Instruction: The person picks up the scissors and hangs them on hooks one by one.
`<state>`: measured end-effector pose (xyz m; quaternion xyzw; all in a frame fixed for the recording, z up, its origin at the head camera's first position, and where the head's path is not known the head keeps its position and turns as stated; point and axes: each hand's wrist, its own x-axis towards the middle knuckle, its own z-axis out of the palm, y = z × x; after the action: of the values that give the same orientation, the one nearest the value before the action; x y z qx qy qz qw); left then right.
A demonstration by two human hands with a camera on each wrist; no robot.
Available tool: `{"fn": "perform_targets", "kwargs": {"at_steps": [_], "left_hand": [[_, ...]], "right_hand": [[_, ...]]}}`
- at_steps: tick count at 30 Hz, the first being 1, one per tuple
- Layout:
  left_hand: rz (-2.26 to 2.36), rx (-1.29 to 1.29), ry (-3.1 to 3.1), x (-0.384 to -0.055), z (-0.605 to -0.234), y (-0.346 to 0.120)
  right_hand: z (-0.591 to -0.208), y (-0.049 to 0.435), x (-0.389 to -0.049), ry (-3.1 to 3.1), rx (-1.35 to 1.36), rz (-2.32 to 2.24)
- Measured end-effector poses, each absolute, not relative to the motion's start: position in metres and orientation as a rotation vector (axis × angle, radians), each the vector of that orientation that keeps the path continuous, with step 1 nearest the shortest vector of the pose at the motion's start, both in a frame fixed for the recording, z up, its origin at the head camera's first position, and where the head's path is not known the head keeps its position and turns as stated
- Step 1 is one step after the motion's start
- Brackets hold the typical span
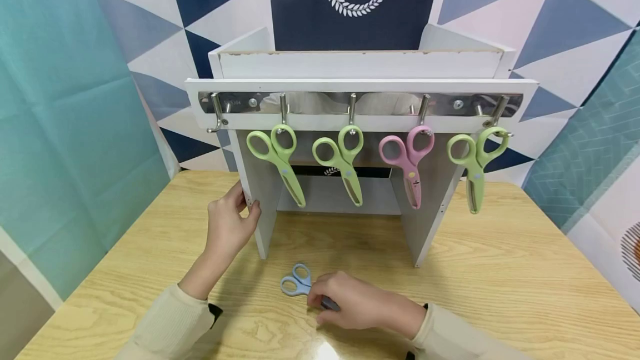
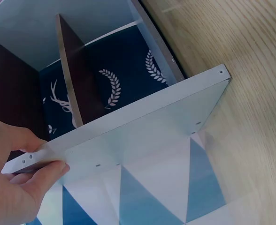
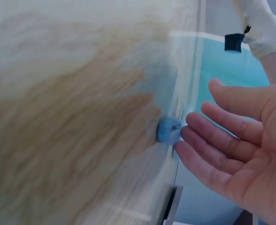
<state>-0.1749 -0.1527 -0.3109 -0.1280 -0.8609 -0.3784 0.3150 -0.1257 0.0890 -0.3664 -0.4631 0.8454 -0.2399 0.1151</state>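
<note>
Light blue scissors [image 1: 298, 280] lie on the table in front of a white shelf unit, their handles towards the left. My right hand [image 1: 350, 299] is over their blade end and hides part of it; a dark grey tip shows below the fingers. In the right wrist view the fingers are loosely bent and the thumb stands apart, with the blue scissors [image 3: 168, 130] at the fingertips. My left hand [image 1: 227, 221] grips the front edge of the unit's left side panel [image 2: 128, 115], thumb on one face and fingers on the other.
A metal hook rail [image 1: 315, 103] runs across the unit's front. From its hooks hang green scissors [image 1: 275, 154], more green scissors [image 1: 342, 160], pink scissors [image 1: 411, 165] and green scissors at the right end [image 1: 475, 165]. The leftmost hook [image 1: 216, 113] bears nothing.
</note>
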Motion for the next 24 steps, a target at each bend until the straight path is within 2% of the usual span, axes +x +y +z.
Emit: {"fn": "perform_targets", "kwargs": {"at_steps": [11,18,24], "left_hand": [[-0.968,-0.34,-2.263,-0.175,-0.311,-0.152],[-0.969,-0.346,-2.257,-0.175,-0.311,-0.152],[-0.972,-0.347,-2.255,-0.174,-0.311,-0.152]], "right_hand": [[-0.368,0.107,-0.131,2.486,-1.37,-0.761],[-0.368,0.108,-0.133,2.502,-1.298,-0.748],[-0.368,0.104,-0.135,2.513,-1.355,-0.744]]}}
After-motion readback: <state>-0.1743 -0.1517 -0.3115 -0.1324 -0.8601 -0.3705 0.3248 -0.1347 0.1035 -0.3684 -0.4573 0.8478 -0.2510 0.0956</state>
